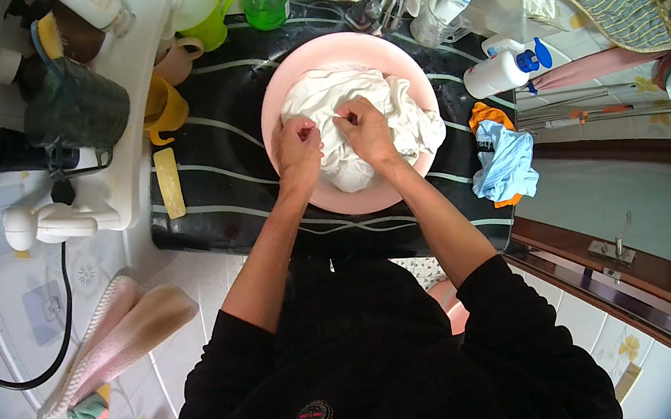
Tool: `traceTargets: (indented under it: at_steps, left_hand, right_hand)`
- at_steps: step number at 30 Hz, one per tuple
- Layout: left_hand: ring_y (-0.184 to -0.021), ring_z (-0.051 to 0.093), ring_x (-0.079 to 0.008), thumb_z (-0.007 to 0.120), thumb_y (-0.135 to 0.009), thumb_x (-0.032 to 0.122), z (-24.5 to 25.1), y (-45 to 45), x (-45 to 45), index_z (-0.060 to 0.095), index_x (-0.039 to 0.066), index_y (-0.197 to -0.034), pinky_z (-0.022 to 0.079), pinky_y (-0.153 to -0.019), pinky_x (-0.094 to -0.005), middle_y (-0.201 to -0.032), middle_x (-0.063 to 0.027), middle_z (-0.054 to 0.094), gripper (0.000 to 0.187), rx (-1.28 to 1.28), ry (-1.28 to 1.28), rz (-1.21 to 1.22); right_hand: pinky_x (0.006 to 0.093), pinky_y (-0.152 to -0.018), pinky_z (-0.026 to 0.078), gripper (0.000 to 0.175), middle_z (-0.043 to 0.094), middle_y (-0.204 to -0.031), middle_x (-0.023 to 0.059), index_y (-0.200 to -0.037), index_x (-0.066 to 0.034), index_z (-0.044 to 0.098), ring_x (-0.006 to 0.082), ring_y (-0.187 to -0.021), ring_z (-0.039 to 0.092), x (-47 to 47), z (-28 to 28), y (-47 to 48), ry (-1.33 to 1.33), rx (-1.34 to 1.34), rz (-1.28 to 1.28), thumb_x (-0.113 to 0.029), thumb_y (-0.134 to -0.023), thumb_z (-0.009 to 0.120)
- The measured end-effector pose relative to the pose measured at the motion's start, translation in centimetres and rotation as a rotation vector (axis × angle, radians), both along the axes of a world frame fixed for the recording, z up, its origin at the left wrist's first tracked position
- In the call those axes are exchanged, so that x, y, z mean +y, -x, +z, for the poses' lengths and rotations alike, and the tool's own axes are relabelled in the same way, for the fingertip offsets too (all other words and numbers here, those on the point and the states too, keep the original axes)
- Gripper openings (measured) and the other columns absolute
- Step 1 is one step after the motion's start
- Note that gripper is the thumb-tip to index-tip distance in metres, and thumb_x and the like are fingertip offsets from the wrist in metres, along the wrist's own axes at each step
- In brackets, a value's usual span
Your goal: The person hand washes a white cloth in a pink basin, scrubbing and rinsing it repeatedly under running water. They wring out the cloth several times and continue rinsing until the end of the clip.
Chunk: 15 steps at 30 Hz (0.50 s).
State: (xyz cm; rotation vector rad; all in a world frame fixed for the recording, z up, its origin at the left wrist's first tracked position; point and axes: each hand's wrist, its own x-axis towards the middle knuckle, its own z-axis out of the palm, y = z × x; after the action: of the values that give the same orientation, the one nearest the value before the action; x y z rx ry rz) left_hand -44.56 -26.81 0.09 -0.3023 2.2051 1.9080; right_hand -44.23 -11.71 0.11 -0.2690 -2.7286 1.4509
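Note:
A pink plastic basin [367, 201] stands on a black counter with pale wavy stripes [221, 181]. Wet-looking white cloth [343, 88] lies bunched inside it, one part hanging over the right rim. Above the left part of the cloth is my left hand [299, 150], fingers curled, with fingertips at the fabric. My right hand [366, 130] is just right of it, thumb and fingers pinching a bit of the white cloth. A small gap separates the hands. Whether the left fingers grip fabric is hard to tell.
Left of the basin lie a yellowish bar [169, 182] and a yellow mug [165, 108]. Behind stand a green soap bottle [265, 2] and a faucet [392, 2]. To the right are a white pump bottle [494, 74] and blue and orange cloths [504, 161].

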Motion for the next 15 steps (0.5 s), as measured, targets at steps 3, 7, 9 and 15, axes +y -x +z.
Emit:
traceTargets:
  at_steps: [3,7,9,15]
  left_hand:
    - [-0.077,0.065,-0.0184,0.066,-0.09,0.005,-0.4,0.8,0.1,0.064,-0.002,-0.111,0.054,-0.065,-0.0291,-0.095,-0.0114,0.065,0.022,0.129,0.125,-0.068]
    - [-0.093,0.064,-0.0272,0.071,-0.087,0.008,0.4,0.9,0.9,0.067,0.002,-0.114,0.052,-0.082,-0.0369,-0.105,-0.016,0.064,0.027,0.034,0.068,-0.116]
    - [-0.096,0.062,-0.029,0.072,-0.087,0.009,1.1,0.6,1.3,0.068,0.004,-0.113,0.05,-0.085,-0.0383,-0.11,-0.0169,0.061,0.027,0.102,0.18,-0.186]
    - [-0.105,0.056,-0.0335,0.074,-0.085,0.01,2.6,0.3,1.3,0.069,0.005,-0.105,0.044,-0.095,-0.0417,-0.114,-0.0169,0.059,0.021,0.382,0.541,-0.325]
  right_hand:
    - [0.0248,-0.063,0.041,0.007,0.054,-0.076,-0.0025,-0.092,-0.0025,0.065,0.0085,-0.068,0.046,0.6,0.7,-1.0,0.243,-0.034,-0.002,-0.007,-0.091,0.07]
    - [0.022,-0.062,0.039,0.008,0.053,-0.076,-0.0051,-0.092,-0.0025,0.064,0.005,-0.07,0.043,1.1,1.4,-2.0,0.364,-0.057,0.003,-0.008,-0.095,0.069]
    - [0.0218,-0.063,0.04,0.008,0.054,-0.077,-0.0055,-0.093,-0.0025,0.064,0.0048,-0.071,0.044,1.3,1.5,-2.4,0.417,-0.041,0.012,-0.009,-0.095,0.068]
    - [0.0206,-0.065,0.04,0.011,0.055,-0.079,-0.0065,-0.099,-0.0018,0.066,0.0041,-0.072,0.045,2.2,1.5,-3.1,0.509,-0.076,0.016,-0.013,-0.098,0.066]
